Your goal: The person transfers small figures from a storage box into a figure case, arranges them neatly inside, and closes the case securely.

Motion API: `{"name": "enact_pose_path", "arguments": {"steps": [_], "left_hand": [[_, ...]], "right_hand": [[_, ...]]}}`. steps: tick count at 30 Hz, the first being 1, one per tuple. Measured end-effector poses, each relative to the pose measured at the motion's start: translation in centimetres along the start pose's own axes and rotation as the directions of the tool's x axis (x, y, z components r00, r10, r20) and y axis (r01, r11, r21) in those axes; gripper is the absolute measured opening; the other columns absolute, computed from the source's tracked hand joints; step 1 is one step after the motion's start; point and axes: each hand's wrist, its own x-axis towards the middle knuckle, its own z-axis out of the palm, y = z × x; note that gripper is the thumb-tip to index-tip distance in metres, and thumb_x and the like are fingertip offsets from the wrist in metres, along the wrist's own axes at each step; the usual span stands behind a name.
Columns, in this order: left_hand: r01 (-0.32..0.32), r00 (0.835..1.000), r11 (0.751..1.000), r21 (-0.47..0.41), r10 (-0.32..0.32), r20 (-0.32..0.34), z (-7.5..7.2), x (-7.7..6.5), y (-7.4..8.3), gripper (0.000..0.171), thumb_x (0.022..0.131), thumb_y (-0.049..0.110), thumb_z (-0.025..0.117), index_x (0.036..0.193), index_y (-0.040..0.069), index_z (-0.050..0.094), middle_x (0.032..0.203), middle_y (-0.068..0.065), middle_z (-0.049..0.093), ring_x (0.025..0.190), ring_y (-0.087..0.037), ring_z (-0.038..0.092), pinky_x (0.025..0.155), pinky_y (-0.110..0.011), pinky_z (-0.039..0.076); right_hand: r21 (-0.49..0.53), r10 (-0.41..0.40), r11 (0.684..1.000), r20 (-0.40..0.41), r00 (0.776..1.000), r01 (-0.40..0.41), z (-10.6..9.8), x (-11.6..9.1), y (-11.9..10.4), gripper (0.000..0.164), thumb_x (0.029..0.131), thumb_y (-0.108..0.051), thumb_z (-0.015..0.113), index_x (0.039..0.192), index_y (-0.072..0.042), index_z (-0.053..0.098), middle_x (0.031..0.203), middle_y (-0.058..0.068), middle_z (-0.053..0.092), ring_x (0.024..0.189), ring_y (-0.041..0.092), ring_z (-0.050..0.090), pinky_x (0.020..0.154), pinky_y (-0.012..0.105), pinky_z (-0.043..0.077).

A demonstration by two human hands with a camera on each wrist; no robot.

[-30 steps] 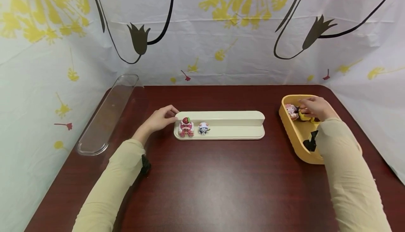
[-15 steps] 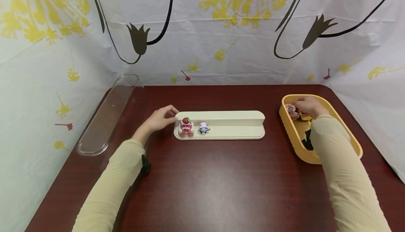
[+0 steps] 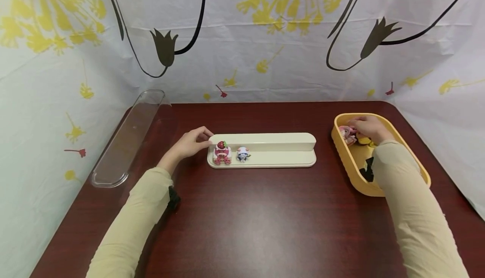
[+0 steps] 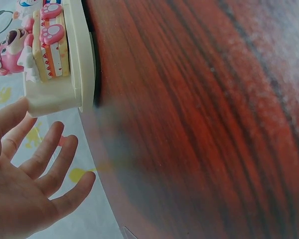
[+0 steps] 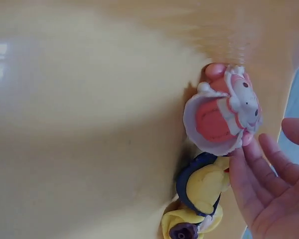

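Note:
My left hand (image 3: 191,143) touches the left end of a cream display stand (image 3: 280,158) with thumb and fingertips; the other fingers spread loosely in the left wrist view. On the stand sit a pink bear figurine (image 3: 222,154) with a strawberry on top and cake-like sides, and a small white-and-blue figurine (image 3: 243,154). My right hand (image 3: 368,127) is inside a yellow bin (image 3: 350,168). In the right wrist view its fingertips touch a pink-and-white figurine (image 5: 219,117), while the thumb stays apart from it. A yellow figurine with dark blue (image 5: 207,186) lies beside those fingers.
A clear plastic cover (image 3: 126,143) lies along the table's left edge. Dark reddish wood makes up the tabletop (image 3: 250,219). Printed white cloth (image 3: 257,76) hangs behind and at both sides. The bin's raised rim surrounds the right hand.
My right hand has moved left within the bin, to the pink-and-white figurine, which has shifted and tilted a little. The left hand and the stand keep their places.

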Motion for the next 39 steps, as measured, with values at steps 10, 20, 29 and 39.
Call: {"name": "enact_pose_path", "arguments": {"steps": [10, 20, 29, 39], "left_hand": [[0.005, 1.0, 1.0, -0.007, -0.005, -0.002, 0.0, -0.1, 0.0, 0.02, 0.088, 0.021, 0.055, 0.106, 0.012, 0.053, 0.107, -0.012, 0.054, 0.102, -0.027, 0.049, 0.082, -0.046, 0.038], [-0.002, 1.0, 1.0, -0.009, 0.002, -0.004, 0.0, 0.0, -0.2, 0.021, 0.088, 0.021, 0.055, 0.107, 0.012, 0.053, 0.106, -0.012, 0.054, 0.101, -0.027, 0.049, 0.081, -0.045, 0.038], [-0.014, 1.0, 1.0, -0.005, 0.014, 0.003, 0.0, -0.1, 0.0, 0.021, 0.088, 0.02, 0.056, 0.107, 0.011, 0.053, 0.106, -0.013, 0.054, 0.101, -0.027, 0.05, 0.081, -0.045, 0.038], [-0.005, 1.0, 1.0, -0.004, 0.005, -0.002, 0.0, 0.0, -0.1, 0.02, 0.088, 0.022, 0.056, 0.106, 0.013, 0.053, 0.105, -0.011, 0.054, 0.101, -0.026, 0.049, 0.081, -0.045, 0.038]], "right_hand": [[0.246, 0.035, 0.966, 0.165, 0.986, -0.076, -0.2, 0.1, 0.5, 0.044, 0.095, -0.017, 0.034, 0.126, 0.014, 0.027, 0.082, -0.005, 0.053, 0.074, 0.003, 0.052, 0.074, 0.024, 0.045], [0.219, 0.008, 0.974, 0.208, 0.978, -0.054, 0.5, 0.6, 0.9, 0.04, 0.092, -0.014, 0.046, 0.121, 0.013, 0.037, 0.08, -0.004, 0.059, 0.073, 0.007, 0.056, 0.07, 0.028, 0.046], [0.118, -0.021, 0.993, 0.211, 0.977, -0.004, 0.8, 0.0, 0.7, 0.038, 0.085, -0.01, 0.057, 0.111, 0.013, 0.04, 0.08, 0.006, 0.057, 0.07, 0.012, 0.054, 0.065, 0.028, 0.045], [0.022, -0.045, 0.999, 0.166, 0.985, 0.042, 0.9, -0.1, 0.6, 0.042, 0.083, -0.011, 0.059, 0.111, 0.012, 0.038, 0.086, 0.009, 0.054, 0.072, 0.013, 0.053, 0.065, 0.029, 0.045]]}}
